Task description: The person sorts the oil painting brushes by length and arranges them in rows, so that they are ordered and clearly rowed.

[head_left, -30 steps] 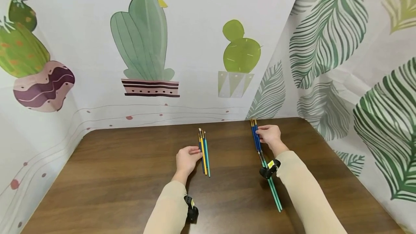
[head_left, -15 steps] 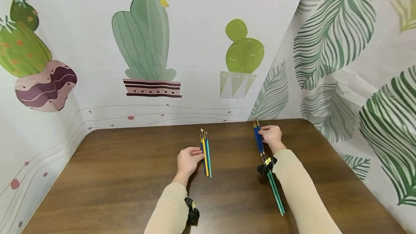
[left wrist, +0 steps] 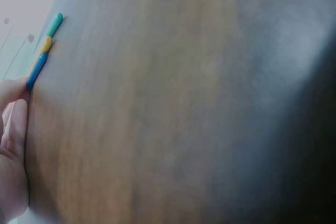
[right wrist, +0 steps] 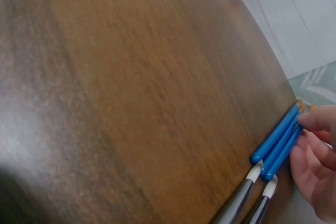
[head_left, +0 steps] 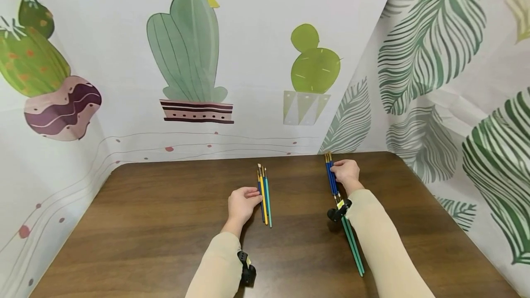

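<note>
In the head view, my left hand (head_left: 241, 204) rests on the table, thumb and fingertips touching the left side of a small group of paintbrushes. A yellow paintbrush (head_left: 263, 201) lies there between a blue paintbrush (left wrist: 38, 70) and a teal paintbrush (head_left: 268, 201). At the table's far right, my right hand (head_left: 347, 172) pinches at the right side of several blue paintbrushes (head_left: 332, 178), laid side by side with their tips toward the back. Below their handle ends lie green paintbrushes (head_left: 352, 245), whose pale bristles show in the right wrist view. The right wrist camera covers part of them.
The brown wooden table (head_left: 145, 224) ends at the back against a white cloth (head_left: 252, 59) printed with cacti. A leaf-patterned cloth (head_left: 430, 59) hangs along the right side. The blue paintbrushes' tips reach the table's back edge.
Both hands stay at their brushes. The whole head view has shifted slightly, so everything sits a little further right. The right forearm has swung slightly left over the green paintbrushes.
</note>
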{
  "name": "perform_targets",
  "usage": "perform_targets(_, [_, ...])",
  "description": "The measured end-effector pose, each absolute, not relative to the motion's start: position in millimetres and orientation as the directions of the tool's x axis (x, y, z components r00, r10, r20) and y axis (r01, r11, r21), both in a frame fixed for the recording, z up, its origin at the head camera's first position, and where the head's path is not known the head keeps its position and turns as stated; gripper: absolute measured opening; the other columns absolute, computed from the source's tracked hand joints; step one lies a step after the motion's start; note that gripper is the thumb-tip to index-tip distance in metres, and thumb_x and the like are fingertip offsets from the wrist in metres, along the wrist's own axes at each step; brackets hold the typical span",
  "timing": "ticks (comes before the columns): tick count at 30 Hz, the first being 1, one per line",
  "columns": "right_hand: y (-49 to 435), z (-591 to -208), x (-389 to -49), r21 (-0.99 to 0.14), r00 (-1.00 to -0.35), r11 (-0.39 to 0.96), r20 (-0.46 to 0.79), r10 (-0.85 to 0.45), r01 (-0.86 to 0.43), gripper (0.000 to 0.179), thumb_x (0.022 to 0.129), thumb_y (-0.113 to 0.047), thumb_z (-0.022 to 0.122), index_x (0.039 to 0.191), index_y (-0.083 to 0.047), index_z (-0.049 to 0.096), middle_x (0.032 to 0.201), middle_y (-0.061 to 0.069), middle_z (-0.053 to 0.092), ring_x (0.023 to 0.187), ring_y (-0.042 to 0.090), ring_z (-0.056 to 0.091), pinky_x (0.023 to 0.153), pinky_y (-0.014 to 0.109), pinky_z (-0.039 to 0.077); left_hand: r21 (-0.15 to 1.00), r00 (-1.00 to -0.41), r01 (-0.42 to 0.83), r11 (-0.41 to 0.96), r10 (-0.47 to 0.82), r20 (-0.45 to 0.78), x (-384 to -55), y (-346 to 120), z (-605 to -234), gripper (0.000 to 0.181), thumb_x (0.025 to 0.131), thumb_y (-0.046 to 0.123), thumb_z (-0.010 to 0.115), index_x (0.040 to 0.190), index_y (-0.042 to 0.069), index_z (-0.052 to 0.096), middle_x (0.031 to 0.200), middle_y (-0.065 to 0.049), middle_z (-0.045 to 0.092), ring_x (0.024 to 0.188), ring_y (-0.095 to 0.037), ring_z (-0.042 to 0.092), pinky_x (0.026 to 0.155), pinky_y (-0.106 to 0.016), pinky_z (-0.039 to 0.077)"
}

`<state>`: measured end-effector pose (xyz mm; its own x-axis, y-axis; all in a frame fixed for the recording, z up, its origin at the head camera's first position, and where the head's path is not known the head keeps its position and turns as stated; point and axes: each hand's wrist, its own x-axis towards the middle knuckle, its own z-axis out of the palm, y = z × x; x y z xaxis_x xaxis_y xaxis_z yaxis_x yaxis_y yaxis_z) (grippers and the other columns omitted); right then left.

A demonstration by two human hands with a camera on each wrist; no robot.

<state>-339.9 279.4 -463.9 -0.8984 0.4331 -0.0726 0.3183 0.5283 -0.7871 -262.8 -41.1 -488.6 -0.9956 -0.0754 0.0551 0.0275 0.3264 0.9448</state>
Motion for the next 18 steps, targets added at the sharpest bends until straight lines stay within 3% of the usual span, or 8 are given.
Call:
perform_targets(13, [278.3, -460.2, -336.4, -0.776, -0.906, 0.546, -0.075, 0.417, 0.316, 0.028, 0.087, -0.016, 0.062, 0.107, 0.002, 0.067, 0.105, 0.024, 0.067, 0.057, 0.010, 0.061, 0.053, 0.025, 0.055, 0.946, -0.996, 0.019, 0.323, -0.079, 0.047, -262.2, -41.2, -487.1, 0.026, 0.078, 0.008, 0.074, 0.101, -0.003, 0.070, 0.093, -0.015, 0.073, 0.086, -0.023, 0.072, 0.081, -0.035, 0.056])
perform_targets(18, [275.8, -455.7, -334.1, -0.769, -0.909, 0.562, -0.058, 0.413, 0.304, 0.030, 0.086, -0.018, 0.062, 0.106, 0.002, 0.068, 0.097, 0.021, 0.070, 0.056, 0.008, 0.060, 0.054, 0.025, 0.055, 0.947, -0.995, 0.019, 0.321, -0.088, 0.049, -262.5, -41.2, -487.3, 0.025, 0.078, 0.008, 0.074, 0.101, -0.003, 0.070, 0.092, -0.015, 0.074, 0.087, -0.023, 0.072, 0.080, -0.034, 0.056])
